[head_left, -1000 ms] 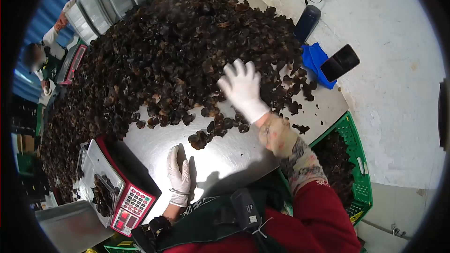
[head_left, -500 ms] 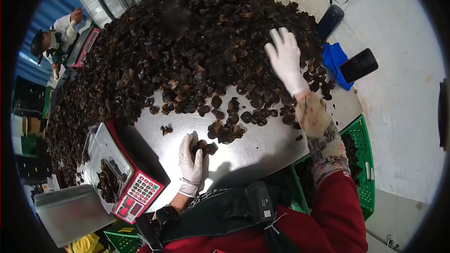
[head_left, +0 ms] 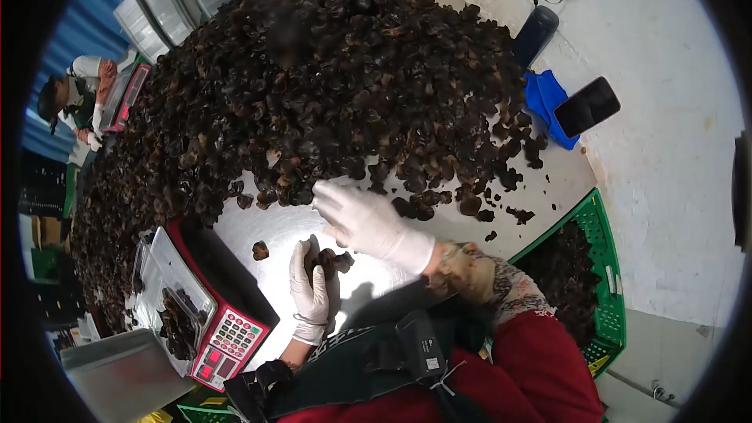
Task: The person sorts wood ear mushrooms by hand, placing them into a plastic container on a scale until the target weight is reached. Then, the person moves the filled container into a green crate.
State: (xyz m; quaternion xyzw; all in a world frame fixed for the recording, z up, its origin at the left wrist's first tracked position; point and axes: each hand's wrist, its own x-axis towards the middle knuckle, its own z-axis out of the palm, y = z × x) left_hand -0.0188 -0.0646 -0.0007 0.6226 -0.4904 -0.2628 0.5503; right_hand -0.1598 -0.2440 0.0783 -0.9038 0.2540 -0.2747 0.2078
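Observation:
Dark brown, wrinkled wood ear mushrooms (head_left: 337, 102) form a wide heap on a shiny metal table (head_left: 243, 227). In a white glove, my left hand (head_left: 309, 294) rests low on the tabletop, its fingers and thumb cupped around a few mushroom pieces (head_left: 338, 262). My right hand (head_left: 368, 223), also gloved, is above the near edge of the heap, up and right of the left hand. Its fingers stretch leftward, a little smeared by motion, and nothing shows in them. Whatever lies under that palm is hidden.
To the left stands a red scale (head_left: 227, 341) bearing a clear tray (head_left: 184, 266) with mushrooms. Green crates (head_left: 607, 266) flank the table's near side. A phone (head_left: 587, 106), blue cloth (head_left: 544, 98) and dark speaker-like object (head_left: 536, 35) lie right. Another person (head_left: 74, 102) works far left.
My right hand has swept from the heap's right side down and left, close to my left hand. The left hand still holds its mushroom pieces. The view has shifted slightly.

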